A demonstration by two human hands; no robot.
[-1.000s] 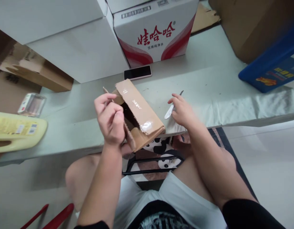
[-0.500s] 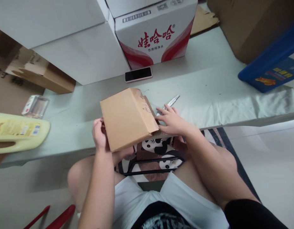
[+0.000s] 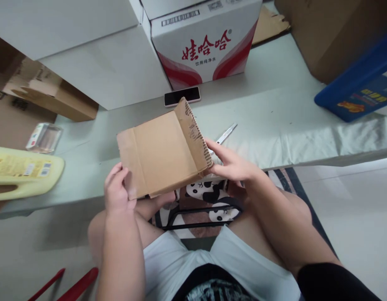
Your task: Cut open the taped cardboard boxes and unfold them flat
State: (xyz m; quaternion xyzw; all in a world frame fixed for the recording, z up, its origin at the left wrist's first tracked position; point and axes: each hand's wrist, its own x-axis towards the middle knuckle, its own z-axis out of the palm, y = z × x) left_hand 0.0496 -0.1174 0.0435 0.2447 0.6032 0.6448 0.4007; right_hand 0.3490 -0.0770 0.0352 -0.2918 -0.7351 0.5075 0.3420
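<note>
Left flap [image 3: 130, 150] swung out from the box [image 3: 163, 148]; your left grip [image 3: 118, 188] pinched it, your right grip [image 3: 233, 163] clasped the ragged end [image 3: 195, 136], seemingly leaving both ends unfolded

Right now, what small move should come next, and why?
Probably shift the box slightly left: the left hand grips one flap, the right hand is at the ragged flap, and the knife lies close beside that hand.

I can't see inside the carton [image 3: 165, 150]; by the table's near edge [image 3: 306, 146], the right hand [image 3: 233, 162] partly hides the tool [image 3: 227, 133].
</note>
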